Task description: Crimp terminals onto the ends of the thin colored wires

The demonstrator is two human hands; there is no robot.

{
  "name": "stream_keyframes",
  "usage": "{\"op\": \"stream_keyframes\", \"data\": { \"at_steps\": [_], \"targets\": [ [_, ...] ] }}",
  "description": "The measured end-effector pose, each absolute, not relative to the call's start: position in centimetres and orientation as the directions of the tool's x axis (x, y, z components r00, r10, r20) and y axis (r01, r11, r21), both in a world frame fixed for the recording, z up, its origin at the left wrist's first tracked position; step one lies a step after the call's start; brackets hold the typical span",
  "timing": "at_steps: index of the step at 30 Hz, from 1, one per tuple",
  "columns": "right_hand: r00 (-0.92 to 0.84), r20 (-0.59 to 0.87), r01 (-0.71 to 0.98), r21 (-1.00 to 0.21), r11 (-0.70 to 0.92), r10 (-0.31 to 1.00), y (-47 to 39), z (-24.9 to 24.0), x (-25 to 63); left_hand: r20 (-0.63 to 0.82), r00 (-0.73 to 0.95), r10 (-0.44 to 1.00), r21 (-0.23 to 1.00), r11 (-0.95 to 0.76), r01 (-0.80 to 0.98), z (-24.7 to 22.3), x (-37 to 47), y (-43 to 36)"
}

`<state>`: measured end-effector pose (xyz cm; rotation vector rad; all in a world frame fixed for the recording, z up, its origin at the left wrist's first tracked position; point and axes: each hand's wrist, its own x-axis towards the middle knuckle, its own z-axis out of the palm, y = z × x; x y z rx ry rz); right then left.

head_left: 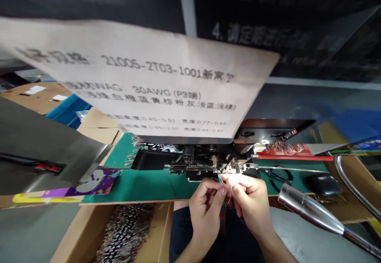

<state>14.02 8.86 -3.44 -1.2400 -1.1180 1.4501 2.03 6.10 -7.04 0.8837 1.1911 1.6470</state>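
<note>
Thin coloured wires [220,179] stick up between my two hands, just in front of a crimping machine [208,162]. My left hand [206,207] pinches the bundle with thumb and forefinger. On the other side, my right hand [251,199] has its fingertips closed on the wires close to the machine's lit working point. Loose wire ends hang below my fingers. Which single wire each fingertip grips is too small to make out. A metal terminal strip [285,169] runs sideways through the machine.
A paper label [154,80] covers the machine's front. Below left, a cardboard box [74,235] holds many wire bundles [125,231]. A metal lamp [311,209] reaches in from the right. Pliers [278,173] and a black mouse-like object [324,184] lie on the green mat [143,185].
</note>
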Motion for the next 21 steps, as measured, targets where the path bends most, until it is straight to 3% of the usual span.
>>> {"op": "stream_keyframes", "data": {
  "at_steps": [4, 11, 21],
  "targets": [
    [-0.078, -0.143, -0.013, -0.989, -0.144, 0.987, 8.6, -3.0, 14.0, 0.005, -0.3, 0.954, 0.951, -0.098, -0.295, -7.0, 2.0, 5.9],
    [-0.131, -0.277, -0.239, -0.923, -0.301, 0.952, 9.0, -4.0, 13.7, -0.051, -0.295, 0.954, 0.936, -0.058, -0.348, -7.2, 2.2, 6.0],
    [-0.119, -0.287, -0.284, -0.908, -0.309, 0.951, 9.1, -3.7, 13.5, -0.037, -0.337, 0.941, 0.93, -0.092, -0.356, -7.2, 2.6, 6.0]
  ]
}}
